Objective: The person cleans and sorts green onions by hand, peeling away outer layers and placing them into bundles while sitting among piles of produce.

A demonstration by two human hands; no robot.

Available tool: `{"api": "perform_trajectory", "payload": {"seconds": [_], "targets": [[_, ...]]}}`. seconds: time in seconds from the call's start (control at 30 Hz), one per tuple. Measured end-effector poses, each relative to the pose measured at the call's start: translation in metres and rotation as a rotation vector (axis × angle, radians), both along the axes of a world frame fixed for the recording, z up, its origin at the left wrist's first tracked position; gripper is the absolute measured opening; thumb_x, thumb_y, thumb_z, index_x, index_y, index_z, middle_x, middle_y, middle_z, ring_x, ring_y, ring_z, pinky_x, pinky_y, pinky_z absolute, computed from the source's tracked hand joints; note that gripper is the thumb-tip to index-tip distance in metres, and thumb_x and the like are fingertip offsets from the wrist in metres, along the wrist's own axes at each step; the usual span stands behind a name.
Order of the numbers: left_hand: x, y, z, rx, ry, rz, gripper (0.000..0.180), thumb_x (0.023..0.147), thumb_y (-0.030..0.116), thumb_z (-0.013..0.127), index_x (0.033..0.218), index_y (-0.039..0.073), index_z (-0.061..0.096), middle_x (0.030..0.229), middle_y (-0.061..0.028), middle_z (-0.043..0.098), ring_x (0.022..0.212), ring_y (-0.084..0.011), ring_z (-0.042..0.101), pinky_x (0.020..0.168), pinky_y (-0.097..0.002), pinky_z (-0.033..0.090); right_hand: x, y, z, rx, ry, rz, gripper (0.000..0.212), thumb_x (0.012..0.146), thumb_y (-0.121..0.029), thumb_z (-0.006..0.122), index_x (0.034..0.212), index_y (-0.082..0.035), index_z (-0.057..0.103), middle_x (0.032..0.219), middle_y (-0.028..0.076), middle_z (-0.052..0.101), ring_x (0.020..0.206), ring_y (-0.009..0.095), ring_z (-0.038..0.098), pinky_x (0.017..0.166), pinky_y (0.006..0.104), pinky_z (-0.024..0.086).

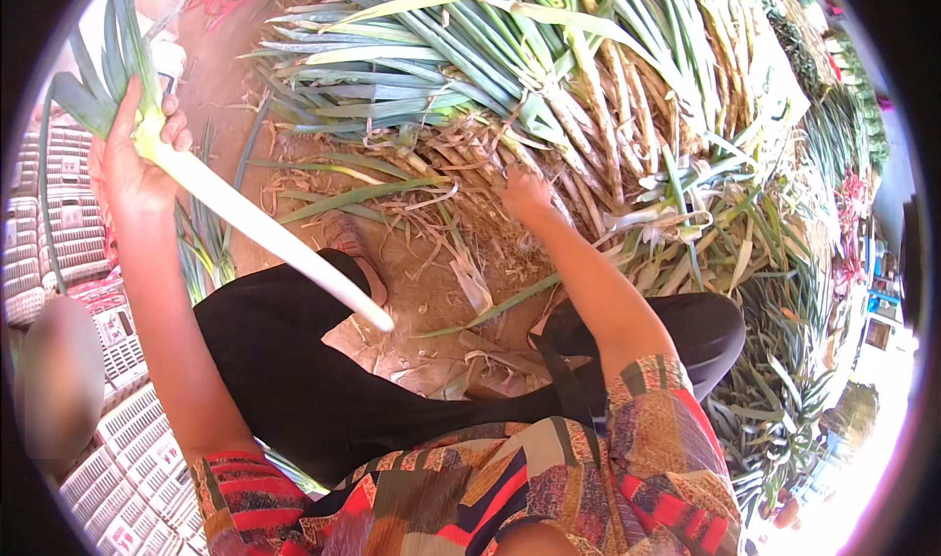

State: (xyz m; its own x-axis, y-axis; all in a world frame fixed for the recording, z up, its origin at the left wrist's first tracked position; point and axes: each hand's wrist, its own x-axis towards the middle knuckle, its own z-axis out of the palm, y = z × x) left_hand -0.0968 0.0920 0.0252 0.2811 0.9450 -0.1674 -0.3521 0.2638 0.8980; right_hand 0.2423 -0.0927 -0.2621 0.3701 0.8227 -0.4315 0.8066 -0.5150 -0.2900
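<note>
My left hand [147,149], raised at the upper left, is closed around a long green onion [265,227] where its leaves meet the stalk. Its clean white stalk slants down to the right over my left knee, and the green leaves rise above my fist. My right hand [526,193] reaches forward to the near edge of a large pile of green onions [588,75]. Its fingers are bent in among soil-brown stalks [475,159] and partly hidden; they seem to grip a stalk there. The piled onions still have dry outer skins and roots.
Stripped leaves and skins [667,227] lie heaped right of my right forearm. Pale slatted crates [147,438] stand stacked at the left, beside a blurred shape. More onions [774,399] line the right side. Soil and scraps cover the ground [431,281] between my black-clad legs.
</note>
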Motion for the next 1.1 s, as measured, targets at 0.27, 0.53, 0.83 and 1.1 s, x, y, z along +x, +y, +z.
{"api": "perform_trajectory", "payload": {"seconds": [0.27, 0.53, 0.83, 1.1], "targets": [[-0.029, -0.019, -0.007, -0.111, 0.047, 0.161, 0.025, 0.087, 0.024, 0.054, 0.098, 0.002, 0.051, 0.072, -0.0046, 0.048, 0.051, -0.0105, 0.039, 0.045, -0.0227, 0.034, -0.034, 0.013, -0.045, -0.102, 0.175, -0.087, 0.045, 0.075, -0.032, 0.062, 0.105, 0.000, 0.051, 0.100, 0.020, 0.058, 0.094, 0.033, 0.056, 0.079, 0.0429, 0.045], [-0.051, -0.042, -0.020, -0.078, 0.082, 0.273, 0.019, 0.083, 0.024, 0.060, 0.088, 0.008, 0.053, 0.065, -0.0027, 0.049, 0.050, -0.0123, 0.044, 0.047, -0.0246, 0.035, -0.128, -0.062, 0.033, -0.035, 0.711, -0.204, 0.032, 0.073, -0.023, 0.065, 0.092, 0.002, 0.057, 0.074, 0.013, 0.060, 0.063, 0.023, 0.057, 0.061, 0.0356, 0.047], [-0.088, -0.032, -0.033, -0.112, -0.040, 0.253, 0.018, 0.080, 0.026, 0.063, 0.084, 0.011, 0.053, 0.064, -0.0019, 0.050, 0.051, -0.0138, 0.045, 0.049, -0.0279, 0.037, -0.168, -0.132, 0.146, -0.267, 1.129, -0.456, 0.028, 0.070, -0.011, 0.063, 0.095, 0.000, 0.057, 0.075, 0.011, 0.058, 0.069, 0.021, 0.056, 0.063, 0.0324, 0.044], [-0.079, -0.053, -0.050, -0.150, 0.023, 0.153, 0.021, 0.078, 0.026, 0.064, 0.088, 0.012, 0.053, 0.063, -0.0009, 0.048, 0.050, -0.0134, 0.046, 0.047, -0.0290, 0.038, -0.095, -0.087, 0.250, -0.129, 1.156, -0.474, 0.030, 0.078, -0.025, 0.059, 0.096, -0.001, 0.059, 0.085, 0.008, 0.056, 0.068, 0.017, 0.052, 0.058, 0.0306, 0.047]]}}
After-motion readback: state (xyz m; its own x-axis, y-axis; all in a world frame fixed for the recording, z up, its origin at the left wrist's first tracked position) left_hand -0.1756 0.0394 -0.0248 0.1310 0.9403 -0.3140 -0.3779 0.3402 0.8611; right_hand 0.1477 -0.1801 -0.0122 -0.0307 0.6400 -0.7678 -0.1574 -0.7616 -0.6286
